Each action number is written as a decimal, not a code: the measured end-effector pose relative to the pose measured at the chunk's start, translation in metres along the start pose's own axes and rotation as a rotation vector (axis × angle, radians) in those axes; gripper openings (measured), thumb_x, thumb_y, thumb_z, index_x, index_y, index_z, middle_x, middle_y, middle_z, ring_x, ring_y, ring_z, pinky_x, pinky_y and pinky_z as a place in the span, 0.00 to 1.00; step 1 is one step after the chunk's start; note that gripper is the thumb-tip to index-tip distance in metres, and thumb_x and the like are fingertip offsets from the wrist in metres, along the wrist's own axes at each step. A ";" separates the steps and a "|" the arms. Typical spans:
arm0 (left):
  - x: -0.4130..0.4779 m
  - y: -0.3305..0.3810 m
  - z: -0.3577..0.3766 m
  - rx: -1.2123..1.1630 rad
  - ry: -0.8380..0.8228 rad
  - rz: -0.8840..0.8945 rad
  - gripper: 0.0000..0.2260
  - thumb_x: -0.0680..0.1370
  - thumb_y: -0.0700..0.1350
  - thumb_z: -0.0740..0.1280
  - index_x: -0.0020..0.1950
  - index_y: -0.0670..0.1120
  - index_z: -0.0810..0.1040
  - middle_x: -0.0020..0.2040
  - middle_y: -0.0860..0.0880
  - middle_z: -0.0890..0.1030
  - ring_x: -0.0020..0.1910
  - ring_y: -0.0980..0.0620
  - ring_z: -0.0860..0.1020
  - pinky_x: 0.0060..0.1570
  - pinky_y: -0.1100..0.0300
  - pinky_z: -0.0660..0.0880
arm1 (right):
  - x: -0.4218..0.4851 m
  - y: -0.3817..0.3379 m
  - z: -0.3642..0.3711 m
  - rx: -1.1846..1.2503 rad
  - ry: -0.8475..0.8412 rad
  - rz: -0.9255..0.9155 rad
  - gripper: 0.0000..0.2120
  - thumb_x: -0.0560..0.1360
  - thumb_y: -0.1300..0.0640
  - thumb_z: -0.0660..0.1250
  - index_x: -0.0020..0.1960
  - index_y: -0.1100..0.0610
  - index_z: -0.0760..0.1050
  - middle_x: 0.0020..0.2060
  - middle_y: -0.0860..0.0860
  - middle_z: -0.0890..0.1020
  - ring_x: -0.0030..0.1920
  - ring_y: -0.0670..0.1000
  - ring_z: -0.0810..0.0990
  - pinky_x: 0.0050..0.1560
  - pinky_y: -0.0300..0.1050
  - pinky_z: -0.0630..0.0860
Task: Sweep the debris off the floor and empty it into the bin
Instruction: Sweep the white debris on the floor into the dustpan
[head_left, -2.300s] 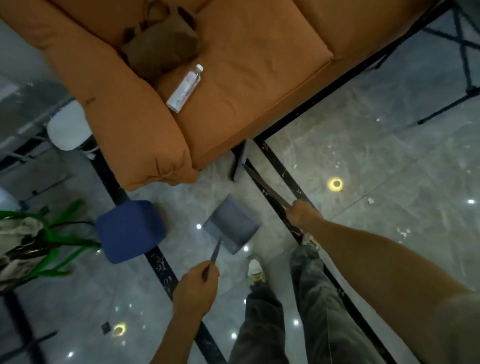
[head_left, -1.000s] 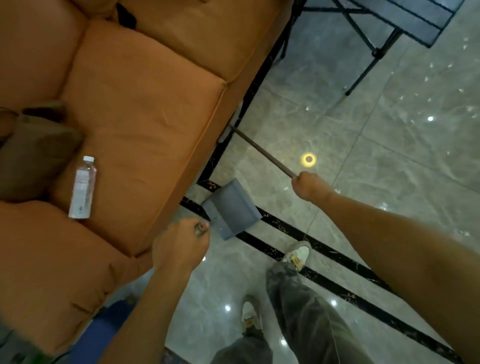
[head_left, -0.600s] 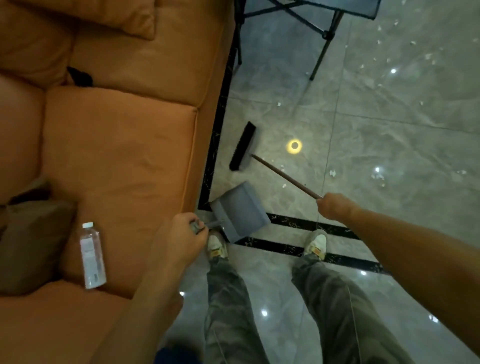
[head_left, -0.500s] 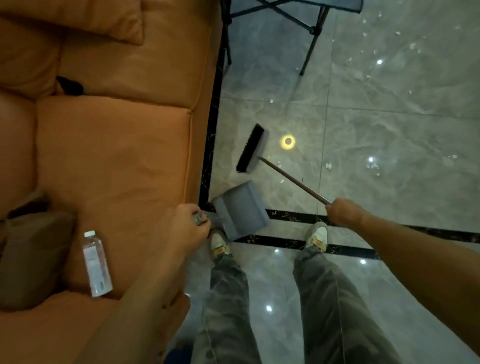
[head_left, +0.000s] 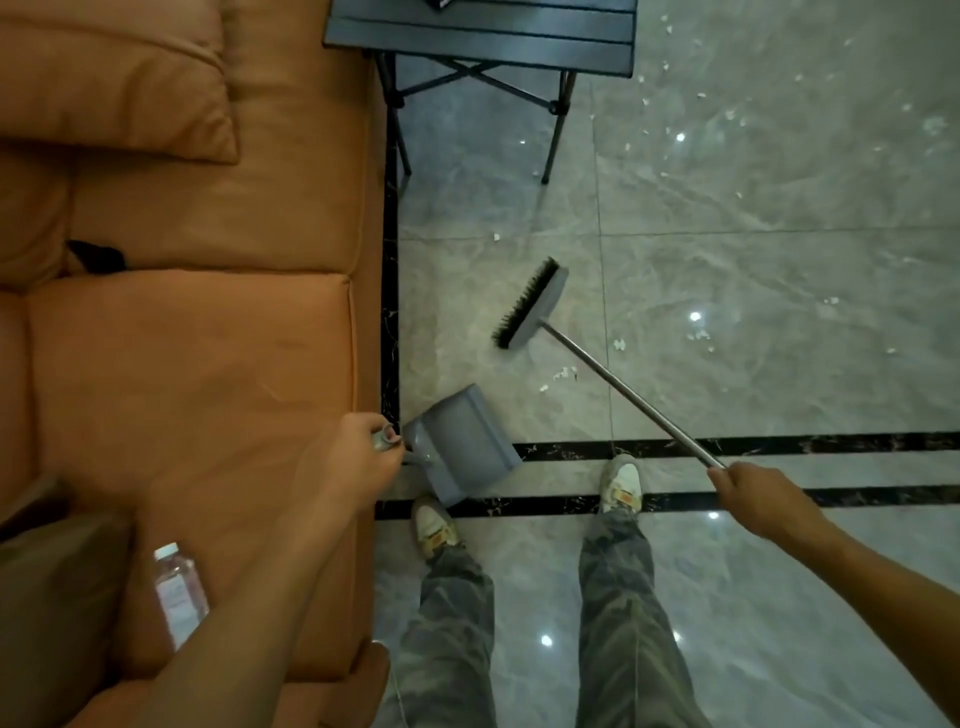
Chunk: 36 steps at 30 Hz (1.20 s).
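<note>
My left hand (head_left: 358, 457) grips the handle of a grey dustpan (head_left: 460, 444), which hangs just above the floor beside the sofa's edge. My right hand (head_left: 748, 491) holds the metal pole of a broom (head_left: 527, 304); its dark bristled head is out in front on the grey tiles. Small white scraps of debris (head_left: 563, 373) lie between the broom head and the dustpan, and more debris (head_left: 696, 332) is scattered to the right and far right. No bin is in view.
An orange sofa (head_left: 197, 364) fills the left side, with a water bottle (head_left: 179, 592) and a brown bag (head_left: 52, 597) on it. A dark folding table (head_left: 483, 36) stands ahead. My legs and shoes (head_left: 621, 480) stand on the black floor stripes.
I have turned right and away from the sofa's corner. The broom head came out from under the sofa and swung right onto open floor; the dustpan stays in my left hand.
</note>
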<state>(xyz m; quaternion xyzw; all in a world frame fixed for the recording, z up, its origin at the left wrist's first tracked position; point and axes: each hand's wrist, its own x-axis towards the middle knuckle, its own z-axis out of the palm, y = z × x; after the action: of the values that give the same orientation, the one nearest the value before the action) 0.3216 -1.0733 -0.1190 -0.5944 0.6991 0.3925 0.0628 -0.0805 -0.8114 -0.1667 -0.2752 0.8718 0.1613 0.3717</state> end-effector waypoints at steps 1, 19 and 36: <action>0.004 0.005 -0.001 0.025 -0.011 -0.006 0.12 0.76 0.48 0.67 0.33 0.45 0.80 0.29 0.47 0.78 0.27 0.51 0.74 0.27 0.48 0.73 | 0.010 -0.012 -0.006 0.036 -0.016 -0.048 0.17 0.85 0.46 0.56 0.44 0.54 0.75 0.35 0.51 0.79 0.36 0.49 0.79 0.34 0.44 0.74; 0.068 0.000 0.013 0.410 -0.074 -0.049 0.09 0.77 0.50 0.63 0.42 0.56 0.83 0.30 0.55 0.80 0.27 0.56 0.77 0.25 0.60 0.71 | 0.150 -0.217 -0.037 0.364 -0.279 0.080 0.17 0.85 0.51 0.56 0.66 0.60 0.72 0.38 0.54 0.72 0.31 0.50 0.69 0.28 0.43 0.68; 0.084 0.047 -0.008 0.633 -0.149 0.271 0.12 0.84 0.47 0.63 0.40 0.50 0.78 0.32 0.51 0.79 0.29 0.51 0.77 0.28 0.52 0.76 | -0.042 -0.013 0.034 1.012 -0.249 0.227 0.12 0.84 0.53 0.62 0.51 0.63 0.74 0.31 0.55 0.73 0.27 0.50 0.70 0.27 0.44 0.69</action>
<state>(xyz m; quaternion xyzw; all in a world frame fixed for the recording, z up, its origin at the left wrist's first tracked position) 0.2595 -1.1452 -0.1379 -0.4171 0.8521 0.2033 0.2422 -0.0299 -0.7899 -0.1593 0.0560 0.8142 -0.2087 0.5388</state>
